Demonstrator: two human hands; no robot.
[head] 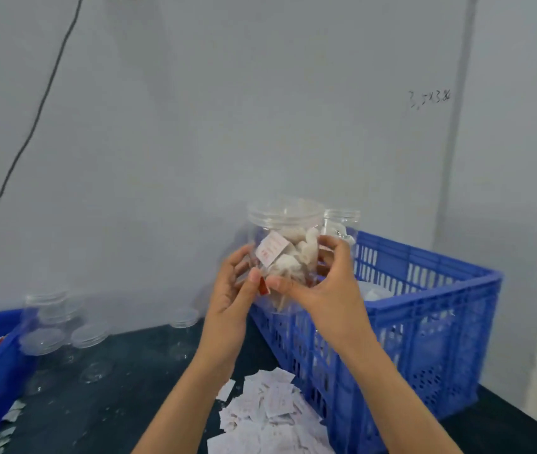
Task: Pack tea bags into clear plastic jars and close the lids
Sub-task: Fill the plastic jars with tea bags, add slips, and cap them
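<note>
From the head view, both hands hold a clear jar (285, 244) of tea bags (288, 257) up above the blue crate's (424, 309) near corner: left hand (232, 291) fingers curl round its left side, right hand (327, 283) fingers wrap its right side, thumbs meeting in front.

Little legible writing: one scrawl on the wall, red print on paper slips.

A dark handwritten line of digits (430, 98) stands on the grey wall, upper right; it looks like "2.5×3.86", though the strokes are too faint to be sure. A white slip with red print (272, 249) shows through the side of the clear jar (285, 224), its characters blurred past reading. The loose white slips (267, 411) heaped on the dark table carry faint print, also unreadable.
</note>
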